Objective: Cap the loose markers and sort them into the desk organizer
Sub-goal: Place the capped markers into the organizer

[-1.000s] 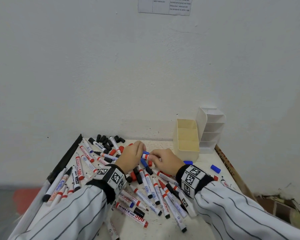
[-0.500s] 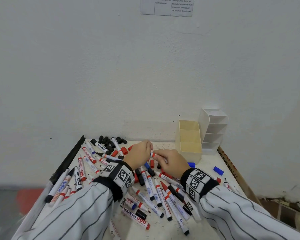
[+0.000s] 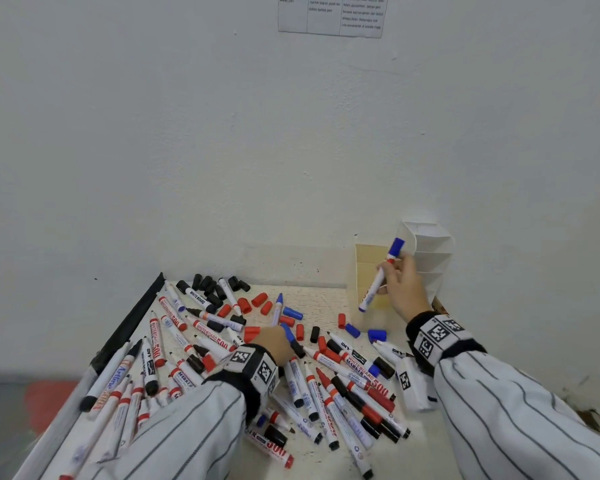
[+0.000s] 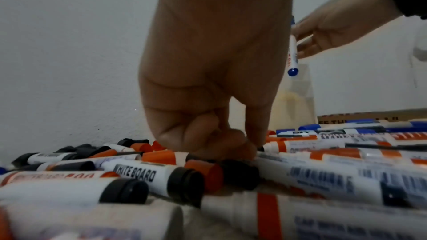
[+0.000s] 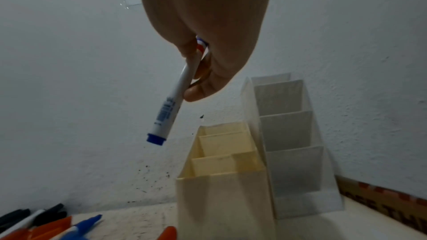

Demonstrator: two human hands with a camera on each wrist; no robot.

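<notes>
Fingers (image 5: 196,90) of the right hand (image 3: 404,289) pinch a blue-capped marker (image 3: 378,277) (cap up) above the cream organizer (image 5: 221,189), while left hand (image 4: 208,61) fingertips press among table markers (image 3: 312,386).

Markers (image 3: 329,382): smooth glossy plastic barrels. Cream organizer (image 5: 221,200): matt plastic; white organizer (image 5: 298,152) translucent. Tabletop (image 3: 326,299) rough, speckled. Wall (image 3: 222,150) matt.

Capped blue marker up at the organizer

My right hand (image 3: 400,285) has left the pile and lifted the blue marker (image 3: 378,277) beside the cream organizer (image 3: 362,268); my left hand (image 3: 274,342) has dropped back onto the scattered markers (image 3: 319,386).
</notes>
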